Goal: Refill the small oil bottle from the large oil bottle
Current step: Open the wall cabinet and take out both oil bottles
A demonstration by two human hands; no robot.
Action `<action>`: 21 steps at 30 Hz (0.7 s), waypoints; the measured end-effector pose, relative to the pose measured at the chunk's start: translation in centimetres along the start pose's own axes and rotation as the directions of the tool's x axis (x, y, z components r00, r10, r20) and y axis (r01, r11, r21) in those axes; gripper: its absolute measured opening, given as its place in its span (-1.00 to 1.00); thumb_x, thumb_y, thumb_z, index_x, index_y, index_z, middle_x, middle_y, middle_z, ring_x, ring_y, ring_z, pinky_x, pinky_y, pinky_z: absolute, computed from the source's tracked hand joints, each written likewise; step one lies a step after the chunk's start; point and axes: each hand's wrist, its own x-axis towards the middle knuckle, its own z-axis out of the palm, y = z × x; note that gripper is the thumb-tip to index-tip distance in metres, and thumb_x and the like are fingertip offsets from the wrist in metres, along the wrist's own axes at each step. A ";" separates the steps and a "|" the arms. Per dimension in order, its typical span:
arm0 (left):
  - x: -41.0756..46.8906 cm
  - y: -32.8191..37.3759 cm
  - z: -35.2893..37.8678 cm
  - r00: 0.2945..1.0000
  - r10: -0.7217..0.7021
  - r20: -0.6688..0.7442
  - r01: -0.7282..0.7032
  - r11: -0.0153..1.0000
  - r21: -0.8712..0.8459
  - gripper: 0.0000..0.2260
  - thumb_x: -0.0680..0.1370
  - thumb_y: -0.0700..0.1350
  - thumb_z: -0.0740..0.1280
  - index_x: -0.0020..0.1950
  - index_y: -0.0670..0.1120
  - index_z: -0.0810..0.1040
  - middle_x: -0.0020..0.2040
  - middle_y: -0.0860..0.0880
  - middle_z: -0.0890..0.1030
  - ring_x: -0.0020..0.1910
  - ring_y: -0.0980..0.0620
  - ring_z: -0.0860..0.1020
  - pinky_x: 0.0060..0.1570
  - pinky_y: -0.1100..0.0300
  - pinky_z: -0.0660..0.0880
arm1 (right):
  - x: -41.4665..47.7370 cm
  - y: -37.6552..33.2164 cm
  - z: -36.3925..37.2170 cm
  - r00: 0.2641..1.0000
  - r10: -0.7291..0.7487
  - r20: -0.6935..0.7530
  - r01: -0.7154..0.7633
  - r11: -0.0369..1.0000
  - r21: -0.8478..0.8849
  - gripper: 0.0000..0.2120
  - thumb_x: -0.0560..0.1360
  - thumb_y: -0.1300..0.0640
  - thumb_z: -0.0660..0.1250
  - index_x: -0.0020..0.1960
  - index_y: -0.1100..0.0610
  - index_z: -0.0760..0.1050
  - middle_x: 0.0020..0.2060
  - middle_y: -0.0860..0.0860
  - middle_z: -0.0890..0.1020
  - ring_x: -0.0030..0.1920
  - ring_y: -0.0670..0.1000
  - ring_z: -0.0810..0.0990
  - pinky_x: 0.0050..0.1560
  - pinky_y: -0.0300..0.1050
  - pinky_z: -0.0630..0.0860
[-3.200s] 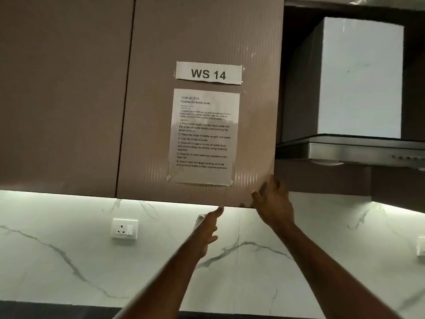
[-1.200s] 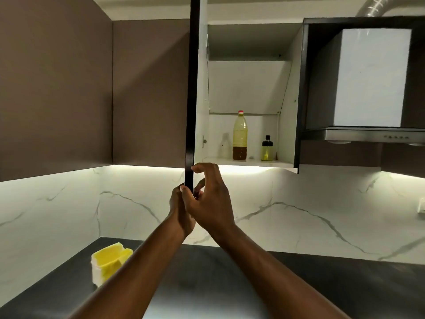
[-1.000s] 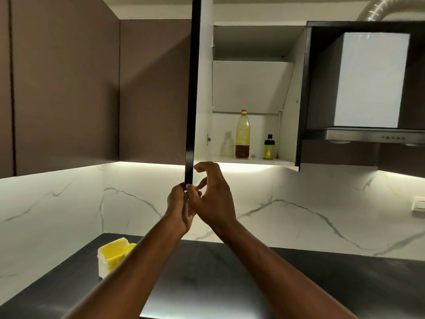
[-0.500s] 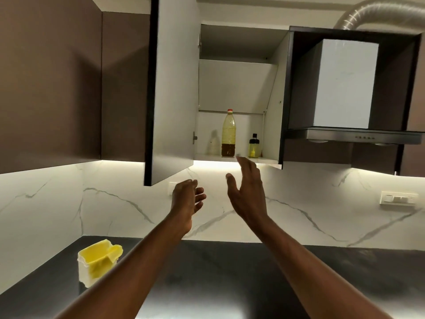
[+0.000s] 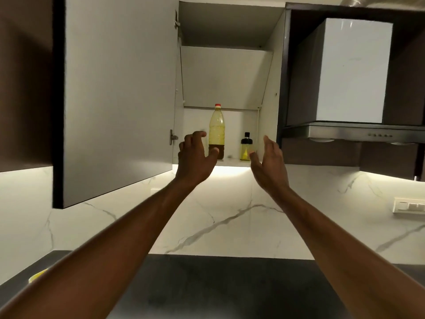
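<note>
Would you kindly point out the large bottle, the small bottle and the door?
large bottle (image 5: 216,132): head view, yellow body.
small bottle (image 5: 245,149): head view, clear body.
door (image 5: 115,95): head view, inner face.

yellow large oil bottle (image 5: 216,130), red cap (image 5: 218,105)

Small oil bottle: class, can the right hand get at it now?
Probably yes. The cabinet door is swung wide, the right hand is raised open beside the small oil bottle, and nothing stands between them.

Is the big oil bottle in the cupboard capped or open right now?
Capped. The large oil bottle stands upright on the cabinet shelf with its red cap seated on the neck.
</note>
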 end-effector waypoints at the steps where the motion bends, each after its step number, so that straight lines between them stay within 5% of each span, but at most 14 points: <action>1: 1.1 -0.2 0.9 1.000 0.007 0.008 -0.007 1.000 0.026 -0.46 0.63 0.02 0.40 0.54 -0.09 0.32 0.50 -0.15 0.35 0.49 -0.18 0.31 0.41 -0.06 0.31 | 1.1 0.9 0.3 1.000 0.010 0.017 -0.010 1.000 0.004 -0.37 0.75 -0.06 0.18 0.72 0.11 0.05 0.69 0.09 0.18 0.66 0.14 0.19 0.56 0.11 0.26; 16: 16.7 -9.1 15.0 0.972 -0.174 0.158 0.173 0.985 0.021 -0.09 0.53 0.16 0.50 0.67 -0.14 0.06 0.58 -0.21 0.22 0.55 -0.26 0.25 0.48 -0.11 0.29 | 17.2 11.8 10.9 0.980 0.117 0.160 -0.110 0.993 -0.049 -0.33 0.67 -0.01 0.35 0.63 0.26 0.19 0.54 0.23 0.38 0.48 0.23 0.43 0.34 0.05 0.44; 21: 22.3 -12.5 19.6 0.928 -0.297 0.227 0.317 0.947 -0.058 0.16 0.34 0.32 0.60 0.66 -0.15 0.01 0.50 -0.20 0.32 0.45 -0.21 0.42 0.38 -0.18 0.48 | 22.8 14.5 14.6 0.938 0.280 0.203 -0.282 0.959 -0.019 -0.38 0.55 -0.04 0.50 0.43 0.28 0.39 0.25 0.16 0.54 0.10 0.11 0.50 0.00 -0.08 0.40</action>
